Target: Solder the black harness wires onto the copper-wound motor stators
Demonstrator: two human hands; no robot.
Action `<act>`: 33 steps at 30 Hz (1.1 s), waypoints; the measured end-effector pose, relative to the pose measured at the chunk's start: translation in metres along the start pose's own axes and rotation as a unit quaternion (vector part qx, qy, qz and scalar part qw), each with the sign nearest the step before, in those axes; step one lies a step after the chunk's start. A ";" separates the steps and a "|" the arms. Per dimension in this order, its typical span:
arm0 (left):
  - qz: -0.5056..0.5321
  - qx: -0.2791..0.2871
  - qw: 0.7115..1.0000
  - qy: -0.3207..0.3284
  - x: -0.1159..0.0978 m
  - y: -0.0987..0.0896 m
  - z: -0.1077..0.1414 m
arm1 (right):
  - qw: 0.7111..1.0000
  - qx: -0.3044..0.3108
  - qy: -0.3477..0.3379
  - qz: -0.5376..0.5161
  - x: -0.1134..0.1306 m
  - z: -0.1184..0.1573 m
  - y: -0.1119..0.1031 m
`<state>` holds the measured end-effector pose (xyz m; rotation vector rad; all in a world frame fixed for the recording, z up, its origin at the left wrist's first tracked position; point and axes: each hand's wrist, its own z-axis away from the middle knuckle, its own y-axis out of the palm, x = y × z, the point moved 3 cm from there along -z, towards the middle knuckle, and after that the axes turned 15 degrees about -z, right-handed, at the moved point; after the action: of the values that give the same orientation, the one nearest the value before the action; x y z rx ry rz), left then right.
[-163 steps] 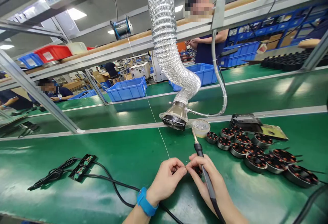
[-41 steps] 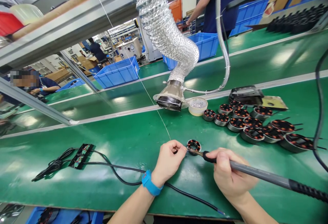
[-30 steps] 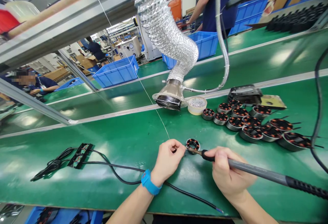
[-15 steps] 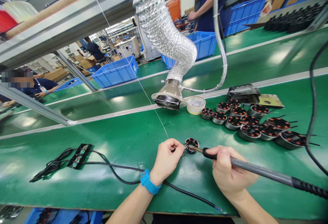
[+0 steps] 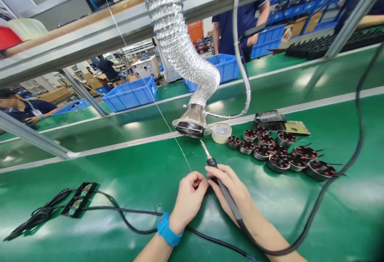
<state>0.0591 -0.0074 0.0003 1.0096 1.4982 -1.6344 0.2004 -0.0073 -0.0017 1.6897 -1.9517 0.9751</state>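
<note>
Near the middle of the surface point(image 5: 135, 182), your left hand point(image 5: 186, 198) pinched a thin wire point(image 5: 181, 150), and your right hand point(image 5: 240, 192) gripped a soldering iron point(image 5: 229, 200), its tip touching none of the wound rings point(image 5: 278, 169). Work seemed underway: those rings stood grouped toward the far edge, on the right, while cabled boards point(image 5: 75, 206) lay uncovered at left. How many were finished could not be told.
</note>
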 end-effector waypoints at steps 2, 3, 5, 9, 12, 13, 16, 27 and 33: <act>0.006 0.002 1.000 -0.002 0.002 0.001 0.000 | 1.000 0.012 -0.004 -0.015 -0.001 0.000 0.002; 0.009 0.004 1.000 -0.006 0.003 0.001 0.000 | 1.000 0.015 -0.008 -0.020 0.000 0.000 0.001; 0.018 0.011 1.000 -0.011 0.006 0.001 0.000 | 0.999 0.020 -0.021 -0.024 0.005 -0.002 0.000; 0.039 0.022 0.999 0.005 0.011 0.002 0.000 | 0.998 0.048 -0.034 -0.026 0.012 -0.003 0.000; 0.038 0.022 0.999 0.022 0.010 0.002 0.002 | 0.997 0.062 -0.020 -0.048 0.009 0.001 0.001; 0.033 0.021 0.999 0.029 0.009 0.001 0.003 | 0.996 0.069 -0.013 -0.054 0.008 0.003 0.001; 0.008 0.018 0.999 0.049 0.005 0.000 0.005 | 0.995 0.085 -0.003 -0.057 0.008 0.005 0.001; 0.052 0.132 0.990 -0.013 0.008 0.007 0.006 | 0.999 0.005 -0.042 0.004 0.017 0.022 -0.008; 0.111 0.118 0.986 -0.035 0.008 0.009 0.004 | 0.988 0.051 -0.116 0.091 0.034 0.022 -0.013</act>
<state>0.0628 -0.0125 -0.0109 1.1875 1.1205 -1.6921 0.2090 -0.0471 0.0093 1.7724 -2.2757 0.9956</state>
